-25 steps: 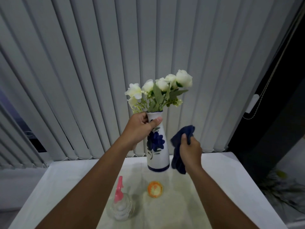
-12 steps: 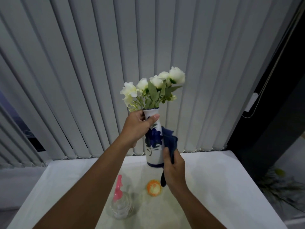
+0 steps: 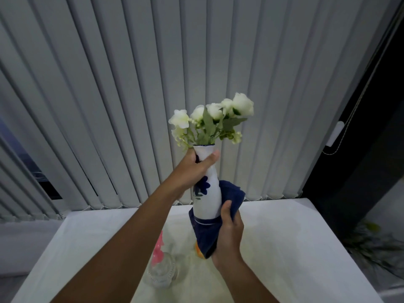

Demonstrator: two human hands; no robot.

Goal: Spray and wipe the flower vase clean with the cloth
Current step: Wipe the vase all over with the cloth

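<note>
A white flower vase (image 3: 208, 201) with a blue flower painted on it holds white roses (image 3: 213, 119) and is lifted off the table, tilted slightly. My left hand (image 3: 192, 169) grips its neck just below the rim. My right hand (image 3: 229, 230) presses a dark blue cloth (image 3: 230, 194) around the vase's lower body and base, which the cloth hides. A clear spray bottle with a pink nozzle (image 3: 160, 264) stands on the table below my left forearm.
The white table (image 3: 295, 248) runs to grey vertical blinds (image 3: 131, 106) at the back. A small orange object (image 3: 199, 251) peeks out under the cloth. A dark panel and a plant on the floor lie to the right.
My right hand brought the cloth from beside the vase onto it, then down around its base. My left hand lifted the vase off the table.
</note>
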